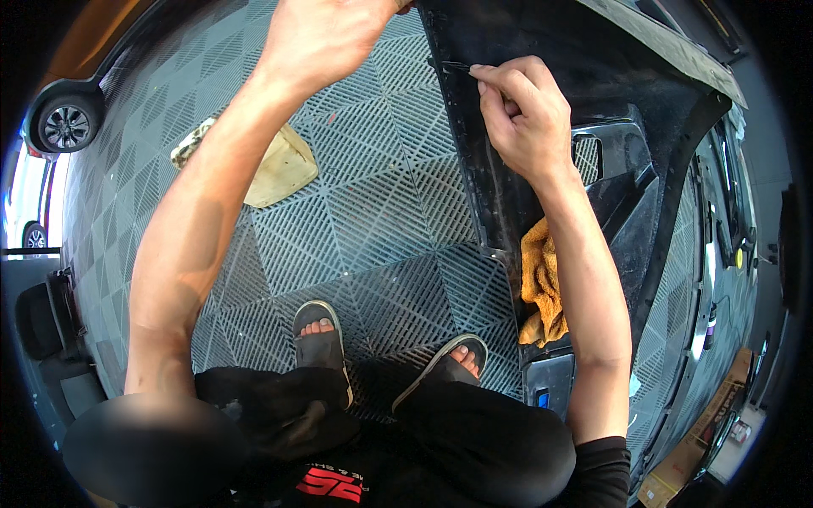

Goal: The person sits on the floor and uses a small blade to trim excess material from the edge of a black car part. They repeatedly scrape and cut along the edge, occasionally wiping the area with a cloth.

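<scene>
On the right, one big black panel (627, 207) points away from the person, longest that way, its thin end near the right knee. Grey floor (364, 216) fills the wide room past its left edge. Near that edge, the right hand (529, 114) is curled closed; any tiny thing pinched is unclear. I can't tell the left hand's (334, 38) grip. One orange cloth (540, 279) touches the panel.

Head-worn fisheye view, steeply downward, near left hand (326, 38) and right hand (532, 110)
</scene>
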A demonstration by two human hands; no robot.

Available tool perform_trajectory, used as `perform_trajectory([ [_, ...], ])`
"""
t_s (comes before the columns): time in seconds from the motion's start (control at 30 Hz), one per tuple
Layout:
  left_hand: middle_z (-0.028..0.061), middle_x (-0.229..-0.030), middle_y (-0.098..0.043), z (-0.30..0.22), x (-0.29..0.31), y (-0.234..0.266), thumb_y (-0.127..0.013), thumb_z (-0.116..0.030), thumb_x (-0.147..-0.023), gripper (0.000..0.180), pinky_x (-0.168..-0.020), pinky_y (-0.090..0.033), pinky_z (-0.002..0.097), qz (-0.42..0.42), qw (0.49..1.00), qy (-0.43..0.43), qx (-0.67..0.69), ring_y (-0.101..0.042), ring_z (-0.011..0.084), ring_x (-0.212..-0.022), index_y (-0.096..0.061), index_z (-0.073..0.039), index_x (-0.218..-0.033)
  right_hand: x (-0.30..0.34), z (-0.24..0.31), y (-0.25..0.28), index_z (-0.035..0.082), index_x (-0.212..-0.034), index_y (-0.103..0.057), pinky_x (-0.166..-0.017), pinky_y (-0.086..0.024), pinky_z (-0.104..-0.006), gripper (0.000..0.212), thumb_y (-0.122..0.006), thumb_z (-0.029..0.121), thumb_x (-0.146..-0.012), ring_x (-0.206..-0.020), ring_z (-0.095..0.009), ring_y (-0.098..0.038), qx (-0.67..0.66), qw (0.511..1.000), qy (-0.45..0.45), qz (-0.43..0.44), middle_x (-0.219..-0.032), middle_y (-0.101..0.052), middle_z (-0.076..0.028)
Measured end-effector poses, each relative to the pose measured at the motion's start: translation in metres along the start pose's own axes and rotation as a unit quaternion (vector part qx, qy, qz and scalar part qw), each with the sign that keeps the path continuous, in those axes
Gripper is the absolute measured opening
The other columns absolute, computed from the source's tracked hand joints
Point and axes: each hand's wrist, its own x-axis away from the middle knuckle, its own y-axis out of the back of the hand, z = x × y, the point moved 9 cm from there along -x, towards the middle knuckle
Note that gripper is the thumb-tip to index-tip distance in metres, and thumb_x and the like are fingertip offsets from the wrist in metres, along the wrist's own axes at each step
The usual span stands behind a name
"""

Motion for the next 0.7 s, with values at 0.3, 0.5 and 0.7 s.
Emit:
perform_trajectory([
  [0.3, 0.0024, -0.081, -0.071, 0.002, 0.0, -0.001, -0.076, -0.02, -0.104, 0.022, -0.073, -0.051, 0.0307, -0.002, 1.0, 0.003, 0.015, -0.062, 0.0101, -0.078, -0.074, 0.002, -0.1, 0.01, 0.003, -0.007, 0.007, -0.109, -0.082, -0.059, -0.05, -0.0238, 0.021, -0.077, -0.004, -0.092, -0.067, -0.01, -0.059, 0.032, 0.999, 0.028, 0.022, -0.092, -0.067, -0.003],
  [0.5, 0.003, -0.083, -0.072, -0.005, 0.002, -0.002, -0.075, -0.019, -0.104, 0.021, -0.075, -0.052, 0.0304, -0.017, 0.999, 0.011, 0.043, -0.063, 0.0103, -0.079, -0.075, 0.002, -0.102, 0.006, -0.005, 0.003, 0.016, -0.109, -0.082, -0.07, -0.061, -0.0389, 0.022, -0.077, 0.006, -0.09, -0.08, -0.026, -0.073, -0.019, 1.0, -0.004, 0.002, -0.094, -0.068, -0.006],
  [0.7, 0.0033, -0.083, -0.072, -0.001, -0.001, -0.001, -0.075, -0.019, -0.104, 0.022, -0.074, -0.052, 0.0306, -0.002, 1.0, 0.015, 0.016, -0.062, 0.0099, -0.079, -0.075, 0.003, -0.101, 0.004, -0.008, -0.002, 0.016, -0.109, -0.082, -0.07, -0.062, -0.0384, 0.022, -0.077, 0.007, -0.09, -0.08, -0.026, -0.073, -0.008, 1.0, -0.004, 0.02, -0.094, -0.068, -0.006],
])
